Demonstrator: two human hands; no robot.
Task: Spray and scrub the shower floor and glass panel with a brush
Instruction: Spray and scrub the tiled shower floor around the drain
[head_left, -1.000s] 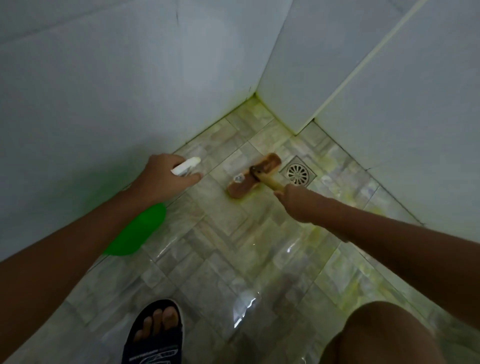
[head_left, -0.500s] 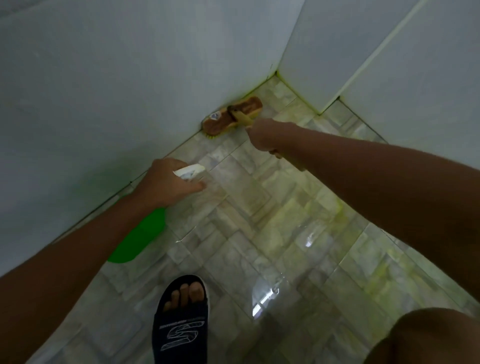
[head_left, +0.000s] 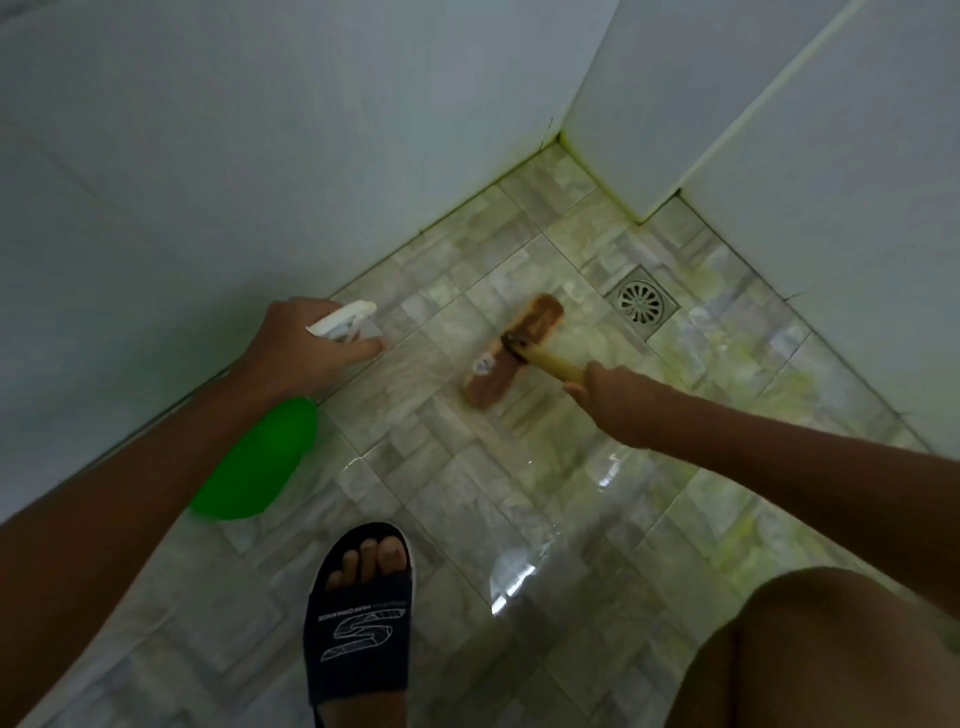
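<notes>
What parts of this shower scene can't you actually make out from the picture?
Head view, the only one:
- Spray bottle: its neck and trigger are hidden under the left hand.
- Brush: bristles face the floor, unseen; the handle's end is inside the right hand.
- Brush label: too small to read.
- Glass panel: cannot be told from the pale walls.
- Sandal: its heel is cut off by the bottom edge.
</notes>
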